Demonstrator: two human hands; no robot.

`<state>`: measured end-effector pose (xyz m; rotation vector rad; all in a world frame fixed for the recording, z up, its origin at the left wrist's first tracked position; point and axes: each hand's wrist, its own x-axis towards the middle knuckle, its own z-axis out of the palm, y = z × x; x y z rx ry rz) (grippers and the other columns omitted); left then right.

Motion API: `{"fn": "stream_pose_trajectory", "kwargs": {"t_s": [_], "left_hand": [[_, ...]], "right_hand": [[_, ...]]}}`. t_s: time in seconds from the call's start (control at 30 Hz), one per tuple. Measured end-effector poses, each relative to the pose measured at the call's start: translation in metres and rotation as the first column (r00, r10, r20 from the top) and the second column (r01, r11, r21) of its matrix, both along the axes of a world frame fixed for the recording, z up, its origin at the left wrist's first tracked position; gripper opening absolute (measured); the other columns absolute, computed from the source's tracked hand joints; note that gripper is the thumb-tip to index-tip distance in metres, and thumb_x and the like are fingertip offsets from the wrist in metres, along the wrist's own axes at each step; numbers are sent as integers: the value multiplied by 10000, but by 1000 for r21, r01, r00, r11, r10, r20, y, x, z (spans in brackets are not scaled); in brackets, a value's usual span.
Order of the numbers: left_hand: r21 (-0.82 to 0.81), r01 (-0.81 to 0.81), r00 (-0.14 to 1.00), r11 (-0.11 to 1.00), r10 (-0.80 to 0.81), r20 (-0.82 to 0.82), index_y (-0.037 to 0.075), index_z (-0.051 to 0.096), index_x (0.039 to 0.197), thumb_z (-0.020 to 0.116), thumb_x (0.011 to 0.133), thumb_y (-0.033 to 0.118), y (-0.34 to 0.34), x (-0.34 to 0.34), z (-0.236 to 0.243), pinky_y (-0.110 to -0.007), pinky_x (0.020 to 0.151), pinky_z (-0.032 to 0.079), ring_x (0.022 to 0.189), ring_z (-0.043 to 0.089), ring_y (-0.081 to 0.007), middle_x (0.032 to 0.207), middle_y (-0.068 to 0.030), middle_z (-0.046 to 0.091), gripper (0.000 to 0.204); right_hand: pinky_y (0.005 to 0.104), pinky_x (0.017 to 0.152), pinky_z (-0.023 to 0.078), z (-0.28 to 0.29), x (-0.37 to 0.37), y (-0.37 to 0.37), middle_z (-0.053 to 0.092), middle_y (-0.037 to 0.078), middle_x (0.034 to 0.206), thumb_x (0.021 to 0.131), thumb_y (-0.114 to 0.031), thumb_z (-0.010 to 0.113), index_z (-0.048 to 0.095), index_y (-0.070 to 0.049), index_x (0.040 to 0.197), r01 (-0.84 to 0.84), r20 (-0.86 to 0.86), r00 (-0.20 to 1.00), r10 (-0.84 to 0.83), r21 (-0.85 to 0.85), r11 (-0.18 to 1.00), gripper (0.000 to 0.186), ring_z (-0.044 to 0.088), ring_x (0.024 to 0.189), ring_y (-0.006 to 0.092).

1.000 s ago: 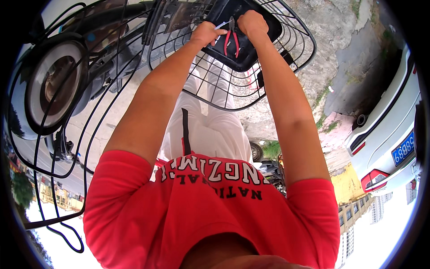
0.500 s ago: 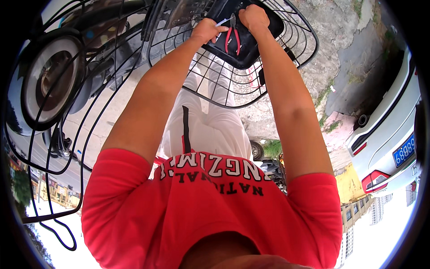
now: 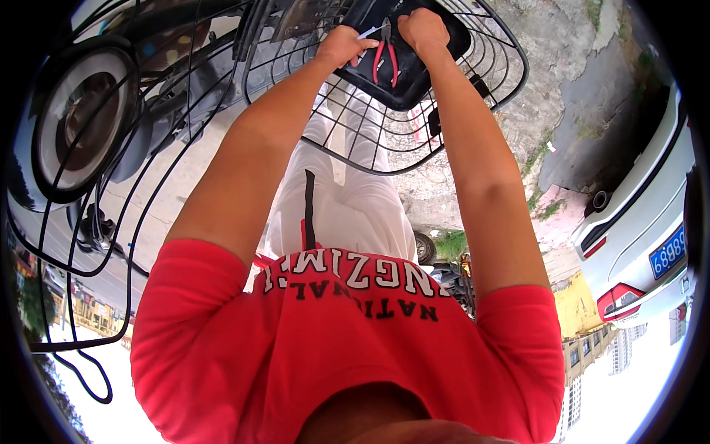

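My left hand is closed on a thin white strip, whose tip reaches the jaws of pliers with red handles. The pliers lie in a black plastic tray with a few small pale bits, inside a black wire basket. My right hand is at the right side of the tray, just right of the pliers' jaws, fingers curled; what they hold, if anything, is hidden.
Black wire frames and dark vehicle parts with a round rimmed piece fill the left. Below are my white trousers and cracked concrete. A white car stands at right, near a small wheel.
Both hands and the tray sit slightly higher in the picture than a second ago, and the surroundings have shifted a little. The hands' grips look the same.
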<state>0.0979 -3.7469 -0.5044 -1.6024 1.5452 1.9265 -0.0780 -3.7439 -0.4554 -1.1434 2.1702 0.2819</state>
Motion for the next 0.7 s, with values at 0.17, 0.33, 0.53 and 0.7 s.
{"fn": "stream_pose_trajectory", "kwargs": {"t_s": [0.17, 0.33, 0.53, 0.7], "left_hand": [[-3, 7, 1000, 1000, -7, 23, 28, 562, 592, 688, 715, 419, 2, -2, 6, -272, 324, 307, 303, 404, -126, 462, -63, 531, 428], [-13, 9, 1000, 1000, -9, 2, 24, 565, 588, 688, 712, 426, 3, -2, -1, -272, 327, 310, 300, 399, -127, 467, -63, 535, 439], [-10, 4, 1000, 1000, -4, -2, 22, 569, 588, 690, 709, 431, 4, -2, -3, -273, 328, 318, 300, 402, -129, 470, -66, 541, 443], [-26, 3, 1000, 1000, -3, 20, 26, 568, 587, 686, 714, 426, 3, -3, 3, -278, 326, 317, 302, 405, -131, 467, -67, 538, 437]], "right_hand": [[390, 781, 479, 13, 10, -5, 625, 192, 924, 762, -244, 506, 660, -39, 872, 84, -34, 996, -88, -94, 992, 279, 595, 900, 338], [387, 768, 491, 8, 12, -7, 628, 194, 912, 769, -263, 529, 659, -23, 847, 133, -60, 989, -138, -86, 987, 284, 607, 884, 326], [390, 766, 492, 27, 17, -3, 632, 182, 911, 774, -285, 543, 660, -30, 844, 73, -88, 993, -79, -63, 995, 289, 610, 882, 320], [404, 754, 492, 14, 8, 1, 630, 192, 892, 756, -283, 544, 661, -28, 831, 45, -77, 996, -55, -124, 991, 290, 607, 864, 337]]}}
